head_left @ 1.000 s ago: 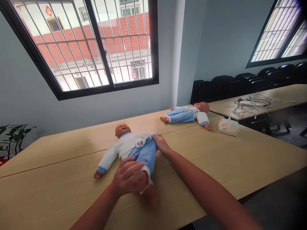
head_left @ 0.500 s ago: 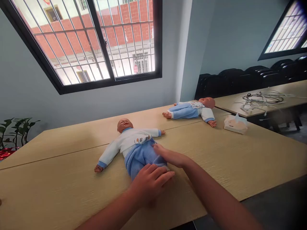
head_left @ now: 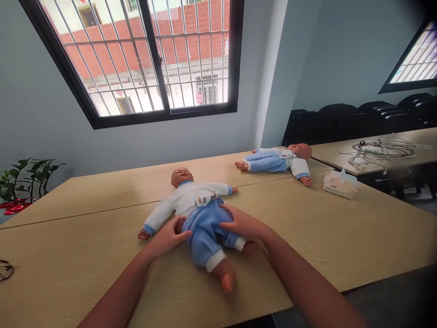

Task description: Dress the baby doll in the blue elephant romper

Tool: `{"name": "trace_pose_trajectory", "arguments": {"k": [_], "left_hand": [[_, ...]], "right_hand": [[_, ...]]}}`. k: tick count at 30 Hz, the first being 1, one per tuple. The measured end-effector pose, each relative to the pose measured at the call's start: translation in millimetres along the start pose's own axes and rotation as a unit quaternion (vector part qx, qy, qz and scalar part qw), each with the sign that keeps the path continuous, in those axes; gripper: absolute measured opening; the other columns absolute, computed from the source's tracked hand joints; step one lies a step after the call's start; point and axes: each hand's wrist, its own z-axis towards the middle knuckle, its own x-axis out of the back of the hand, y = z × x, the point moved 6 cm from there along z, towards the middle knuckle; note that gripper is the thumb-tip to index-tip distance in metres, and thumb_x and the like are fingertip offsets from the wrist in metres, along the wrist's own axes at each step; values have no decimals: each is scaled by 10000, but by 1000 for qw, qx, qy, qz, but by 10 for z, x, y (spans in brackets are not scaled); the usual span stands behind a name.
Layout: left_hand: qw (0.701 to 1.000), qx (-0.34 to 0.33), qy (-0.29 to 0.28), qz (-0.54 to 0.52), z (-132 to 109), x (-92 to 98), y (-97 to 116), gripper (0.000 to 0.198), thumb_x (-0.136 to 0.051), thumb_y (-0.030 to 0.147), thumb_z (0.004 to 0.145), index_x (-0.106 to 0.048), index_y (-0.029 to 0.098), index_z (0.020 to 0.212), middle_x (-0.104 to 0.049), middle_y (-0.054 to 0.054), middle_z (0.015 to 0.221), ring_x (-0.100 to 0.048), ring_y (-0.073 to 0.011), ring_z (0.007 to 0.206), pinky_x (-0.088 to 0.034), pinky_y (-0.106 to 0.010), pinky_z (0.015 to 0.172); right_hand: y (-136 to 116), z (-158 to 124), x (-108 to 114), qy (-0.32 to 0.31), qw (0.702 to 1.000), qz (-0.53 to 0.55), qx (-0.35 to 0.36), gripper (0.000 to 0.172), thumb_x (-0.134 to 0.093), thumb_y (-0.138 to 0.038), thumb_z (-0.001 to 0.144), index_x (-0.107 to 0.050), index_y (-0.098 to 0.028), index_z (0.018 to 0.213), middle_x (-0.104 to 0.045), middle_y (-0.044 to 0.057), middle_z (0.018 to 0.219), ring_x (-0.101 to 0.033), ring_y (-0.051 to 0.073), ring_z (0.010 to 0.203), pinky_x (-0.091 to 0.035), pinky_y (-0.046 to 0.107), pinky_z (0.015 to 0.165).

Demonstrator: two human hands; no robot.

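Since half a second ago, the person's left hand (head_left: 170,234) has moved up from the baby doll's lower legs to its waist, and both lower legs now show, slanting towards the near table edge.

Largest is the pale wood-grained table (head_left: 290,218), under a black-framed sliding window (head_left: 155,54) with metal bars outside. Stacked black chairs (head_left: 341,120) line the far right, behind a second pale table (head_left: 324,149).

On the first table, between the two hands, lies the near baby doll (head_left: 203,221) in a white top and blue fleece trousers with white cuffs, face up, head away from the person, arms spread. The left hand, fingers half curled, touches the waistband at one hip. The right hand (head_left: 244,222), thumb apart from fingers, lies on the trousers at the other hip. I cannot tell whether either pinches cloth.

Farther back lies a similarly dressed second doll (head_left: 268,161). Smaller are a green leafy plant (head_left: 7,189) at far left, tangled white and black cables (head_left: 385,150) on the second table, a pale cardboard tissue box (head_left: 337,184) near the second doll, and a partly seen dark-rimmed round object (head_left: 12,271) at the left edge.
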Motion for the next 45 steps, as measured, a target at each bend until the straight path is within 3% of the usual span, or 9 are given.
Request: {"name": "trace_pose_trajectory", "arguments": {"k": [4, 7, 13, 18, 23, 27, 34, 40, 45], "left_hand": [[999, -21, -4, -50, -51, 33, -10, 491, -659, 657, 912, -631, 183, 1041, -674, -37, 944, -616, -206, 851, -514, -310, 743], [989, -62, 37, -129, -30, 70, 42, 490, -615, 662, 943, -606, 190, 1070, -667, -45, 1010, -608, -209, 942, -533, -335, 848], [979, -30, -33, -199, 5, 46, -65, 537, -665, 655, 912, -641, 214, 1216, -718, -108, 1147, -679, -269, 1071, -558, -430, 968], [961, 34, -179, -206, -138, 51, -57, 547, -786, 558, 838, -689, 222, 1258, -717, -115, 1298, -654, -303, 1242, -509, -438, 1078], [942, 29, -298, -151, -275, -36, 67, 532, -829, 497, 800, -733, 231, 1250, -747, -70, 1274, -661, -309, 1223, -496, -425, 1095], [968, -22, -234, -87, -181, -128, 101, 466, -773, 542, 860, -752, 217, 1194, -757, -72, 1250, -665, -312, 1204, -511, -423, 1076], [990, -105, -30, -87, -96, -54, 100, 585, -424, 667, 1014, -655, 212, 1300, -738, -125, 1223, -709, -280, 1092, -589, -420, 924], [993, -93, -53, 49, -107, -114, 114, 324, -761, 497, 845, -800, 217, 1004, -806, -50, 1070, -723, -300, 994, -573, -380, 904], [989, -35, 73, 124, 61, 91, -66, 266, -642, 428, 908, -766, 193, 930, -803, -86, 1010, -693, -306, 964, -536, -400, 915]], "right_hand": [[-390, -332, -101, 144, 970, -181, 69, 522, -687, -303, 927, -600, -177, 1427, -606, 187, 1446, -536, 376, 1357, -402, 586, 1162], [-685, -841, -448, 200, 945, -217, 143, 402, -586, -295, 993, -602, -221, 1388, -649, 163, 1326, -601, 344, 1245, -494, 527, 1076], [-448, -1381, -1090, 161, 959, -215, 93, 767, -703, -198, 840, -444, -267, 1559, -604, 158, 1426, -630, 364, 1279, -589, 490, 1005], [-294, -1267, -843, 173, 975, -131, 37, 497, -580, -283, 911, -618, -204, 1400, -731, 148, 1273, -708, 345, 1172, -584, 496, 1008], [-396, -1171, -357, 203, 977, 24, -58, 328, -629, -440, 880, -729, -218, 1100, -785, 104, 1021, -745, 307, 917, -607, 408, 811], [-548, -1165, -107, 263, 964, 39, -25, 250, -642, -457, 863, -710, -223, 921, -753, 100, 978, -709, 297, 914, -581, 395, 801], [-566, -1199, -67, 231, 954, 165, -93, 368, -654, -546, 844, -708, -210, 984, -751, 91, 944, -727, 290, 812, -616, 386, 677], [-605, -1220, -6, 241, 944, 195, -111, 426, -667, -598, 801, -719, -206, 959, -750, 82, 874, -732, 297, 780, -620, 378, 638], [-616, -1313, 21, 228, 952, 179, -101, 424, -683, -567, 827, -749, -198, 1024, -780, 91, 910, -744, 306, 795, -620, 395, 683]]}}
